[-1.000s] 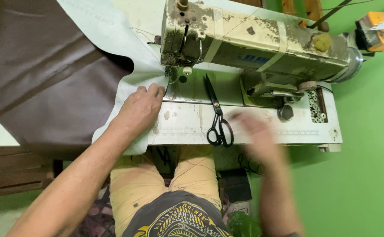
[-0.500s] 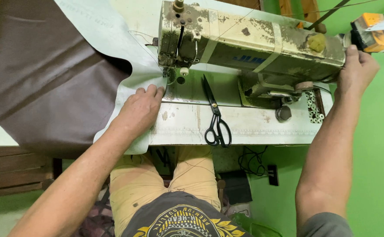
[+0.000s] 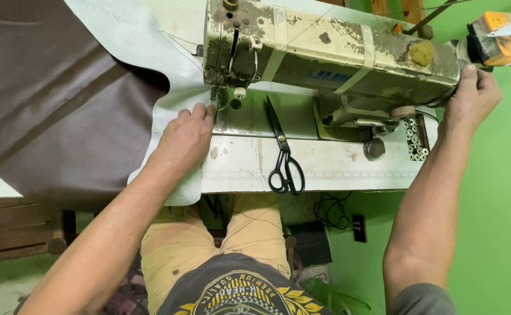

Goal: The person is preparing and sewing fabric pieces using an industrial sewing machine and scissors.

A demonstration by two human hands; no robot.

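Head view: the left hand (image 3: 185, 140) lies flat on the pale cloth (image 3: 174, 111), fingers (image 3: 200, 111) close together and pressed down just left of the needle (image 3: 216, 100) of the sewing machine (image 3: 325, 52). This cloth is the backing of a brown leather-like sheet (image 3: 51, 111) spread to the left over the tabletop (image 3: 325, 163). The sheet looks soft, limp and fairly heavy; it is best held flat with the palm near the needle. The right hand (image 3: 471, 96) cups the wheel end at the machine's right; its fingers wrap around it. Black scissors (image 3: 283, 154) lie between the hands.
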